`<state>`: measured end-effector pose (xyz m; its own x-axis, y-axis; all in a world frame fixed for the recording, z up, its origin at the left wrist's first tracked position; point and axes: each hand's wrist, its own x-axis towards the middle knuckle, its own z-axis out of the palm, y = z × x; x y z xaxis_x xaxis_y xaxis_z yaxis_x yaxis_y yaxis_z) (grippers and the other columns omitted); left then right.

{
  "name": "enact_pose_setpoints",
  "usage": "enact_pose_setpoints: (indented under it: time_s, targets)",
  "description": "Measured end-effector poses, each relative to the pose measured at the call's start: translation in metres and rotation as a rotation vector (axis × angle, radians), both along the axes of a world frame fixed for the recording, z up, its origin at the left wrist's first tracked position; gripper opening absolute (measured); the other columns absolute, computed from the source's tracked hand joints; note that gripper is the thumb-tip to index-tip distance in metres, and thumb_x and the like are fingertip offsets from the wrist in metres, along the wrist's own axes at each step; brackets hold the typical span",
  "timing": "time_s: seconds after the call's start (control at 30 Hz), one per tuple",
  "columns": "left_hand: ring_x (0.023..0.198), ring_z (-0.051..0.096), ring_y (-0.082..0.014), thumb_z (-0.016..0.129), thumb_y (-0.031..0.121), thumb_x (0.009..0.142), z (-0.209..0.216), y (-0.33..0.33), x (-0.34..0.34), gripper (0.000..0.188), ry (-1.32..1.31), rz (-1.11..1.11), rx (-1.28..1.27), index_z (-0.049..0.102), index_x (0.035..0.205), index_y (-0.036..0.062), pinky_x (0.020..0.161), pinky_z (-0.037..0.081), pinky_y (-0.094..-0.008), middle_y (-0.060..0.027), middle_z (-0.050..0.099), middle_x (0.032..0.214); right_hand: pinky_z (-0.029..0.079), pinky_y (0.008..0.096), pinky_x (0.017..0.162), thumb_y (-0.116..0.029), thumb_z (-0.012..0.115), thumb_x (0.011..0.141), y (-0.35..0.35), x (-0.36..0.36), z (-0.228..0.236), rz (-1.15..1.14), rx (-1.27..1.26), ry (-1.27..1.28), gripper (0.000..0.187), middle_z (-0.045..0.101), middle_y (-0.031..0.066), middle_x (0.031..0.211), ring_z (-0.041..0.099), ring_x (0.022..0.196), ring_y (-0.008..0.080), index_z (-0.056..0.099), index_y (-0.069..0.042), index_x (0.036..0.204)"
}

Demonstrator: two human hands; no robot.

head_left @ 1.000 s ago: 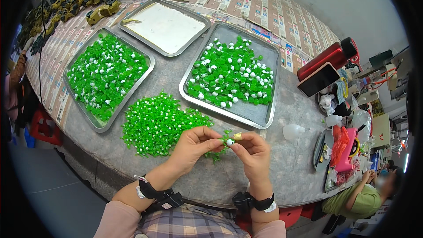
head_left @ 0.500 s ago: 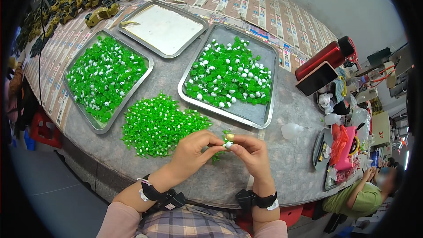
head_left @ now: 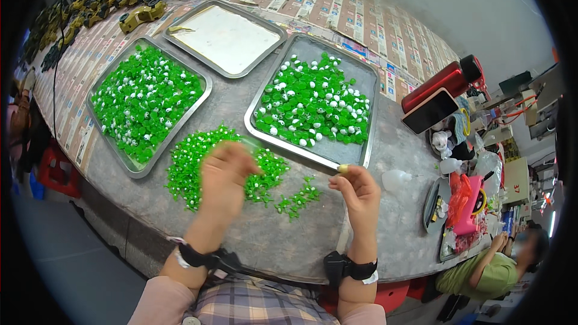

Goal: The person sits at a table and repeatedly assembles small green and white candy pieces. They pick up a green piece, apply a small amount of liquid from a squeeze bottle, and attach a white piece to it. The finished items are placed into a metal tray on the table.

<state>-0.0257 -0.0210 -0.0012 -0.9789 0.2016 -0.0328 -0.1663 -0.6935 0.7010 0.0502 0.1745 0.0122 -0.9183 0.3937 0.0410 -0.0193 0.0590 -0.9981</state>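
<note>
My left hand [head_left: 226, 174] is over a loose pile of small green pieces with white dots [head_left: 192, 162]; motion smears its fingers, so its grip is unclear. Close to the near edge of the right-hand metal tray [head_left: 289, 151], my right hand [head_left: 360, 195] has thumb and index finger slightly apart, nothing visible between them. A yellow cover sits on that index fingertip. A few green pieces [head_left: 298, 198] lie between my hands. That tray holds white balls with green parts [head_left: 313, 99]. Similar green and white pieces [head_left: 144, 99] fill the left metal tray [head_left: 206, 95].
Behind stands a tray with a white bottom [head_left: 229, 39]. Yellow-brown toy vehicles [head_left: 141, 17] are heaped at far left. To the right are a red bottle [head_left: 438, 87], a phone [head_left: 429, 111], a white squeeze bottle [head_left: 394, 179] and a pink container [head_left: 468, 213]. A person in green [head_left: 490, 274] sits beyond.
My hands have parted: the left went leftward over the pile, the right shifted slightly right. The white ball with a green part that both held is no longer visible between them.
</note>
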Motion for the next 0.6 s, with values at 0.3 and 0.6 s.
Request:
enact_pose_setpoints:
  time_s: [0.3, 0.6]
  targets:
    - [0.065, 0.050, -0.0072, 0.047, 0.018, 0.083, 0.017, -0.027, -0.023, 0.028, -0.219, 0.024, 0.313, 0.043, 0.107, 0.0024, 0.056, 0.047, -0.0167, -0.0021, 0.051, 0.079, 0.042, 0.0279, 0.050, -0.014, 0.061, 0.069, -0.009, -0.014, -0.010, 0.151, 0.764, -0.184, 0.016, 0.056, 0.0077, 0.065, 0.054, 0.054, 0.0193, 0.055, -0.004, 0.080]
    - [0.076, 0.052, -0.0102, 0.051, 0.003, 0.078, 0.008, 0.027, 0.022, 0.027, 0.383, -0.313, -0.635, 0.052, 0.104, 0.0028, 0.064, 0.045, -0.0199, -0.0037, 0.054, 0.084, 0.031, 0.0178, 0.043, -0.012, 0.059, 0.074, -0.006, -0.010, -0.003, 0.232, -0.070, -0.208, 0.012, 0.050, -0.0038, 0.060, 0.042, 0.048, 0.0043, 0.052, -0.004, 0.079]
